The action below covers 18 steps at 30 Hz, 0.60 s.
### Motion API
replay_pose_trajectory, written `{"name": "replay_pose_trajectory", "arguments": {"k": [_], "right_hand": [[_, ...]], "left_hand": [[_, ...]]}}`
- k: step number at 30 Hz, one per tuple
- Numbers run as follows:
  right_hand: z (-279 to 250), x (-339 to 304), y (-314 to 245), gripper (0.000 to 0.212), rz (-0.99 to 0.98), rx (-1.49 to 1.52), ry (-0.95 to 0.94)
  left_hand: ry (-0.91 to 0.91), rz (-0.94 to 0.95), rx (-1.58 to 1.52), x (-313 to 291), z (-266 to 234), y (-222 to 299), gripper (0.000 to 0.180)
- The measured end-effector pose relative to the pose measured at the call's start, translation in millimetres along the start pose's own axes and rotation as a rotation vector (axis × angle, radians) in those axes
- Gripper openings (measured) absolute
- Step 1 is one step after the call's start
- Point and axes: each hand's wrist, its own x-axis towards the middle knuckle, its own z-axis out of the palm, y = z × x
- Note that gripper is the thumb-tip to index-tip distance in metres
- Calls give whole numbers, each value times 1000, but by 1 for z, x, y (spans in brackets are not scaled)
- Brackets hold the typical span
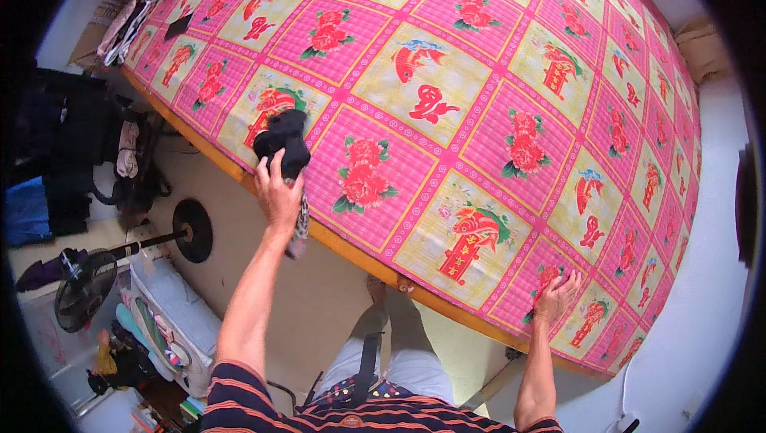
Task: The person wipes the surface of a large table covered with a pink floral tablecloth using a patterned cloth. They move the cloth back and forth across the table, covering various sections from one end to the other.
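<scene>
At the near left edge of the bed, my left hand (279, 200) grips a bunched black cloth (284, 142), its fingers curled over the lower side. A strip of grey spotted cloth (300, 229) hangs down beside that hand, past the bed's edge. Whether the two cloths are one piece I cannot tell. Both lie at the border of a pink and yellow quilted cover (437, 146) printed with red flowers and fish. Further right, my right hand (556, 297) rests on the cover with its fingers stretched out and nothing held.
The bed's wooden edge (343, 245) runs in front of my legs. To the left stands a black fan (86, 289) with a round base (192, 230). Dark clothes (60, 138) hang beyond it. Folded cloths (128, 30) and a small black object (179, 26) lie at the bed's far left.
</scene>
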Motion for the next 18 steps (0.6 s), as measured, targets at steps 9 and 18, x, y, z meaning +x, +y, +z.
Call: {"name": "replay_pose_trajectory", "arguments": {"k": [9,18], "right_hand": [[-3,6,-12,49,50,15,-8],[-32,16,-257,49,27,441,-76]], "left_hand": [[-401,697,-260,-75,-6,113,63],[-248,278,-86,39,1,-19,75]]}}
